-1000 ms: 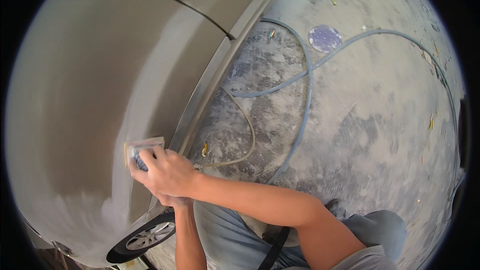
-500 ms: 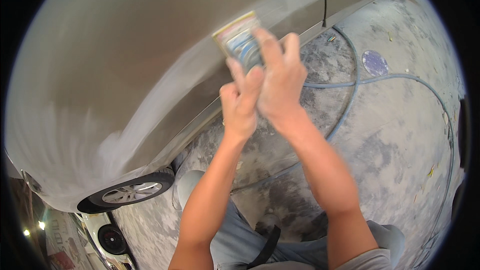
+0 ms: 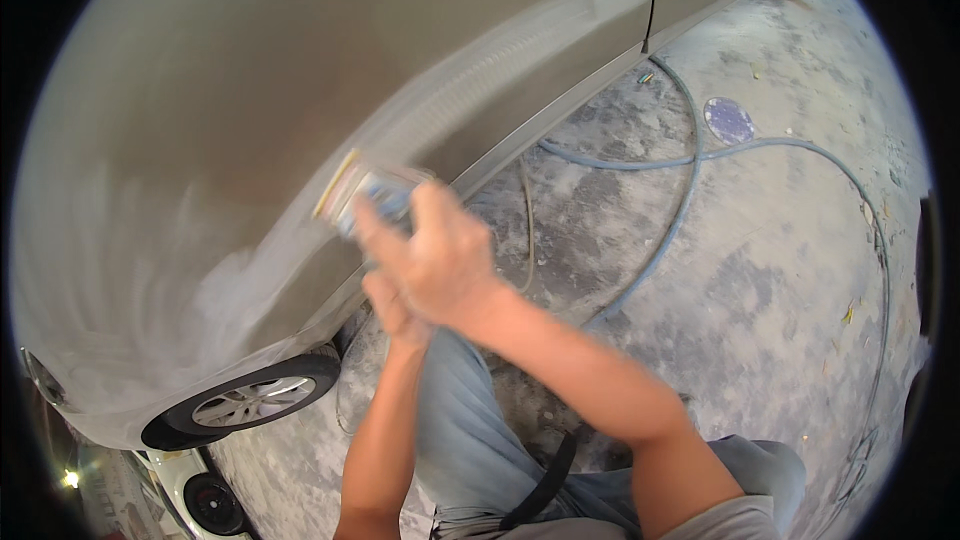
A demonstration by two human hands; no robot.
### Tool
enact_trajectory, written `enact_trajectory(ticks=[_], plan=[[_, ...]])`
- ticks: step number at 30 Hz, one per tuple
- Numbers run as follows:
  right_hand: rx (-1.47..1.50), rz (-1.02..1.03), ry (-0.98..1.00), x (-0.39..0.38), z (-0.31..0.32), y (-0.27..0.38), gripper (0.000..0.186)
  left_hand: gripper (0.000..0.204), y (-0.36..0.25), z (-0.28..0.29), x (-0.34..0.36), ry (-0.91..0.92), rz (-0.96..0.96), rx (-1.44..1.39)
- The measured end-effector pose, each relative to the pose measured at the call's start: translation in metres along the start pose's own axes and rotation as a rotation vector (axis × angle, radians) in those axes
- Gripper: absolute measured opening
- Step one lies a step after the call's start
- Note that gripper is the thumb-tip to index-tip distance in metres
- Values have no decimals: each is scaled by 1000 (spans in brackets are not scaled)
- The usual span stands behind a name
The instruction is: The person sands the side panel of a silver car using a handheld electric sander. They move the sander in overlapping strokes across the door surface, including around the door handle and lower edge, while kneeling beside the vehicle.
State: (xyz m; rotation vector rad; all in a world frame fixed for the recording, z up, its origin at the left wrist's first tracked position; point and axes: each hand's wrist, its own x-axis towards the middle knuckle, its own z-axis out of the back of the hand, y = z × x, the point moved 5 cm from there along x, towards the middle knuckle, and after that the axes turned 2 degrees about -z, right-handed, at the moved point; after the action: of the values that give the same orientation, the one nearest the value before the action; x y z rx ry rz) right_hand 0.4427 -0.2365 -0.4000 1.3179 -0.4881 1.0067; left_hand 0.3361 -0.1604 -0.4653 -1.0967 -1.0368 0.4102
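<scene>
My right hand (image 3: 440, 255) is closed on a blurred flat sanding block (image 3: 342, 185) with a yellowish edge and a blue top. My left hand (image 3: 398, 305) is partly behind and below it, fingers curled against the block, its tips hidden. The block lies on the lower side panel (image 3: 220, 100) of a grey-beige car, on a long, pale, scuffed band (image 3: 500, 60) that runs diagonally up to the right toward a dark door gap.
A wheel (image 3: 255, 398) sits at lower left, with another vehicle's dark wheel (image 3: 212, 502) beyond. Blue hoses (image 3: 690, 190) loop over the dusty concrete floor (image 3: 760, 270) beside a purple disc (image 3: 728, 120). My bent legs (image 3: 460, 440) are below my arms.
Since half a second ago both hands and the block have moved down-left along the pale band, after moving up-right in the half second before. The view has turned since the oldest frame.
</scene>
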Motion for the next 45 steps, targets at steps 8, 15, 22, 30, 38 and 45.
enact_trajectory(ticks=[8,15,22,30,38,45], plan=[[-117,-263,-221,40,53,-95,69,58,-10,-127,64,235,228,-132],[-5,-104,-86,7,-6,8,58,47,-18,6,14,29,145,-153],[-76,183,-11,-16,-60,112,47,56,-13,119,-45,-316,131,-252],[-102,70,-43,0,-40,86,55,58,-16,105,-29,-193,122,-183],[29,-105,-5,35,27,-11,58,62,-14,-35,25,50,204,-360],[-6,-255,0,73,81,-106,64,62,-3,-146,68,111,237,-235]])
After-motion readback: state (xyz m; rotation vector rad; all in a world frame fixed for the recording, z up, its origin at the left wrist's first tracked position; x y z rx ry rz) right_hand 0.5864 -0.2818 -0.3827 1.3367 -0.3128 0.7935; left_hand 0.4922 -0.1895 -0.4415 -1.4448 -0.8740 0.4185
